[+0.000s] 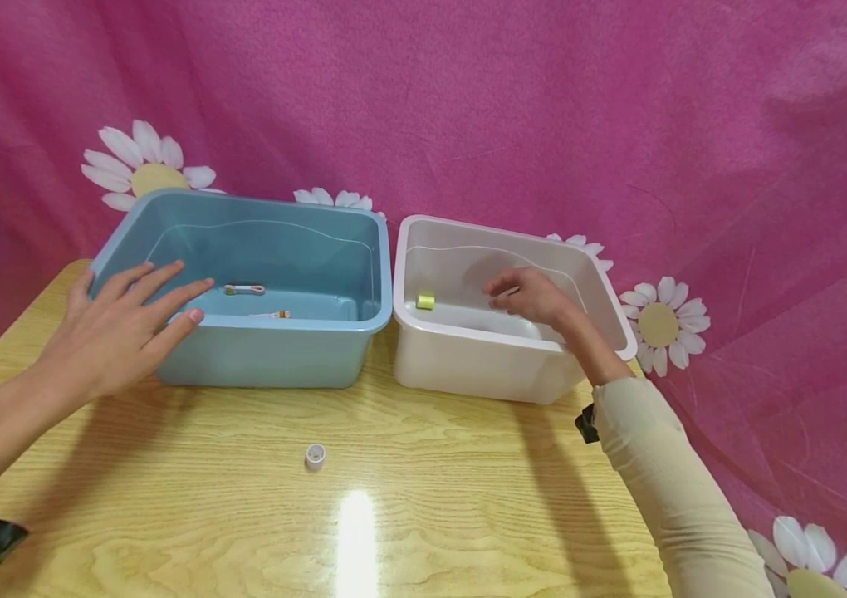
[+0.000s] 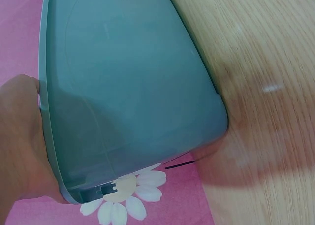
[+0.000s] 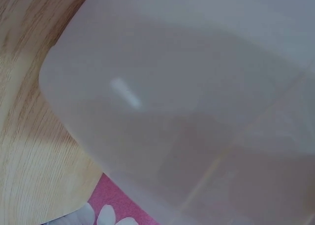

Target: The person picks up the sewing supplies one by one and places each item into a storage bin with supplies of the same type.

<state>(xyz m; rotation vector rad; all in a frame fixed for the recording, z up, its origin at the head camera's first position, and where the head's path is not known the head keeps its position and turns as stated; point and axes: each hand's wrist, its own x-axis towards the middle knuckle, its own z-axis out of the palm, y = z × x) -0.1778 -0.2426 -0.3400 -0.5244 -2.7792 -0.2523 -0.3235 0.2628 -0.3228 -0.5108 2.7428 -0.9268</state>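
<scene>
My left hand (image 1: 120,324), its fingers spread, is at the near left rim of a blue plastic tub (image 1: 281,353). The left wrist view shows the same hand (image 2: 22,141) against the rim of the tub (image 2: 128,77). Inside lie two small slim things, one a pale looped piece (image 1: 244,290), the other partly hidden by the front wall (image 1: 280,315). Over the whitish tub (image 1: 468,365) hovers my right hand (image 1: 536,296), fingers loosely bent, with nothing visible in them. A small yellow-green spool (image 1: 425,301) lies in that tub, left of the hand.
On the wooden table (image 1: 431,498), in front of the blue tub, stands a small white cap-like ring (image 1: 315,456). Behind both tubs hangs a pink cloth (image 1: 468,108) with daisies. The whitish tub's wall (image 3: 172,87) fills most of the right wrist view.
</scene>
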